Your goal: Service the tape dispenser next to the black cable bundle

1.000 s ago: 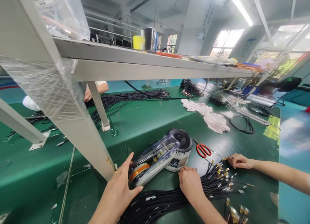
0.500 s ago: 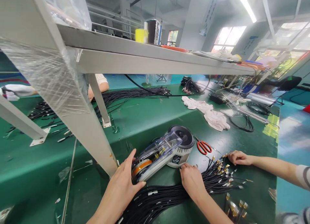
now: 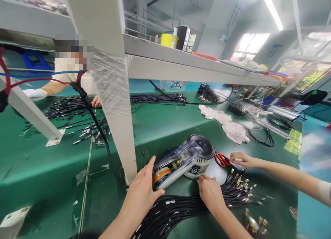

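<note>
A tape dispenser (image 3: 190, 165) with a clear cover, a roll of orange tape and a round dark top sits on the green table. My left hand (image 3: 146, 189) wraps around its tape-roll end, thumb in front and fingers behind. My right hand (image 3: 210, 190) grips the lower edge of its round base with bent fingertips; the fingertips are partly hidden. Beneath and beside my hands lies a thick bundle of black cables (image 3: 178, 209) with white labels and gold-coloured ends. Red-handled scissors (image 3: 222, 159) rest right of the dispenser, close to another person's hand (image 3: 240, 159).
A white shelf post (image 3: 119, 128) stands left of my left hand, under a long shelf (image 3: 181, 68). Crumpled white cloth (image 3: 234, 130) lies farther back. Another person's hand (image 3: 96, 101) is by black cables (image 3: 157, 98) across the table. More gold-ended connectors (image 3: 254, 225) lie at the front right.
My view has turned left, bringing the person across the table into sight. The co-worker's hand on the right has moved from the cable ends towards the scissors. My hands keep their places on the dispenser.
</note>
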`<state>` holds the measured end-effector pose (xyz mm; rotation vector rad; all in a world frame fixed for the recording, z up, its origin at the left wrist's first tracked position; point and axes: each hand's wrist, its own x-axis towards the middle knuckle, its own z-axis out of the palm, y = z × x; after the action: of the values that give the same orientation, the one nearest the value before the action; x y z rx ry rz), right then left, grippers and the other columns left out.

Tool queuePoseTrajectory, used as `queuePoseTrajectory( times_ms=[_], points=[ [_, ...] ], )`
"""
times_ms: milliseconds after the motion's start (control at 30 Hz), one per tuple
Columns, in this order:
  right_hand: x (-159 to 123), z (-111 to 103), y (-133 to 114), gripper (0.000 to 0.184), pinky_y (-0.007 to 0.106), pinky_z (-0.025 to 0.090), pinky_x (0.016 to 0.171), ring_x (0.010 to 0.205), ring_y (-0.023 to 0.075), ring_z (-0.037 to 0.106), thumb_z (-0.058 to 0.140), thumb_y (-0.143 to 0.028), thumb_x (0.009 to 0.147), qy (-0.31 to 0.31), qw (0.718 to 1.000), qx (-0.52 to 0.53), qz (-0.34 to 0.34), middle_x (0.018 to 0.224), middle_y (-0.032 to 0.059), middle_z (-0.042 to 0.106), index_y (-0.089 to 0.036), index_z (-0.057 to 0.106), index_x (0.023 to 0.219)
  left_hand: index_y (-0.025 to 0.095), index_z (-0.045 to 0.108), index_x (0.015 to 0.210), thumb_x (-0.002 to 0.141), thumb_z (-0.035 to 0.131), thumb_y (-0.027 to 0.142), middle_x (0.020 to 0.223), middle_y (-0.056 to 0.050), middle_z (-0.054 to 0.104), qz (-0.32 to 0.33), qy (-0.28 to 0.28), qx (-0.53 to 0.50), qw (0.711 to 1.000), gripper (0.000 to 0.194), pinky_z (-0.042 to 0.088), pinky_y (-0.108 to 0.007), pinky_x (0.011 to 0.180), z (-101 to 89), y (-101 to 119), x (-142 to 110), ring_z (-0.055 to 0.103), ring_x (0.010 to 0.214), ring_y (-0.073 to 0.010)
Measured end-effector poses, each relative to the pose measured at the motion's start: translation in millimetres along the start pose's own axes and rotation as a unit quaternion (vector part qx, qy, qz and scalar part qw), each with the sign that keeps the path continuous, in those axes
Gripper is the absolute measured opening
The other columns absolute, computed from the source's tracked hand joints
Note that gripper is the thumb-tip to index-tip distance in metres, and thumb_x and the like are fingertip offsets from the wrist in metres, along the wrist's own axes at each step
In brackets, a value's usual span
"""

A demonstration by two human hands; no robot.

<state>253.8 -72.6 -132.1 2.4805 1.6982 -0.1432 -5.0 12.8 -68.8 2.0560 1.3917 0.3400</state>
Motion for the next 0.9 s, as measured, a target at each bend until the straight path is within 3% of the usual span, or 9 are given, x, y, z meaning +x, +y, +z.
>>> queuePoseTrajectory(
  times_ms=[100, 300, 567, 800, 900],
  points=[
    [-2, -2, 0, 0.038, 0.032, 0.038, 0.082, 0.09, 0.0196, 0.067, 0.027, -0.021, 0.096, -0.004, 1.0, -0.002, 0.001, 0.095, 0.0038, 0.068, -0.018, 0.064, 0.088, 0.018, 0.014, 0.15, 0.072, 0.073, 0.022, 0.136, -0.012, 0.053, -0.006, -0.019, -0.004, 1.0, 0.098, 0.04, -0.039, 0.105, -3.0, 3, 0, 0.05, 0.124, -0.0257],
    [11, -12, 30, 0.037, 0.033, 0.04, 0.08, 0.101, 0.0254, 0.065, 0.029, -0.017, 0.093, -0.014, 0.999, -0.018, 0.025, 0.103, 0.0095, 0.068, -0.015, 0.065, 0.095, 0.016, 0.014, 0.15, 0.073, 0.073, 0.02, 0.136, -0.011, 0.053, 0.002, -0.026, -0.012, 1.0, 0.097, 0.039, -0.039, 0.105, -6.0, 3, -2, 0.05, 0.124, -0.0256],
    [-4, -5, -8, 0.038, 0.031, 0.041, 0.075, 0.091, 0.0228, 0.068, 0.029, -0.019, 0.094, -0.01, 1.0, -0.022, 0.012, 0.094, 0.0075, 0.07, -0.016, 0.066, 0.087, 0.014, 0.016, 0.15, 0.07, 0.076, 0.018, 0.134, -0.013, 0.052, 0.019, -0.021, -0.018, 0.999, 0.1, 0.037, -0.039, 0.105, -6.6, 5, -1, 0.049, 0.122, -0.0277],
    [6, -7, 23, 0.038, 0.03, 0.039, 0.07, 0.093, 0.0237, 0.068, 0.027, -0.02, 0.095, -0.001, 0.999, -0.027, 0.04, 0.098, 0.0092, 0.069, -0.016, 0.064, 0.089, 0.015, 0.016, 0.15, 0.071, 0.075, 0.02, 0.134, -0.012, 0.052, 0.014, -0.026, -0.018, 0.999, 0.099, 0.039, -0.039, 0.106, -7.0, 2, -2, 0.05, 0.122, -0.0268],
    [7, -8, 18, 0.037, 0.031, 0.04, 0.073, 0.091, 0.024, 0.067, 0.028, -0.018, 0.093, -0.009, 0.999, -0.033, 0.037, 0.095, 0.0095, 0.069, -0.014, 0.065, 0.087, 0.015, 0.016, 0.15, 0.071, 0.076, 0.02, 0.136, -0.013, 0.051, 0.015, -0.023, -0.012, 1.0, 0.099, 0.041, -0.04, 0.104, -4.7, 1, -2, 0.05, 0.123, -0.0282]
  ],
)
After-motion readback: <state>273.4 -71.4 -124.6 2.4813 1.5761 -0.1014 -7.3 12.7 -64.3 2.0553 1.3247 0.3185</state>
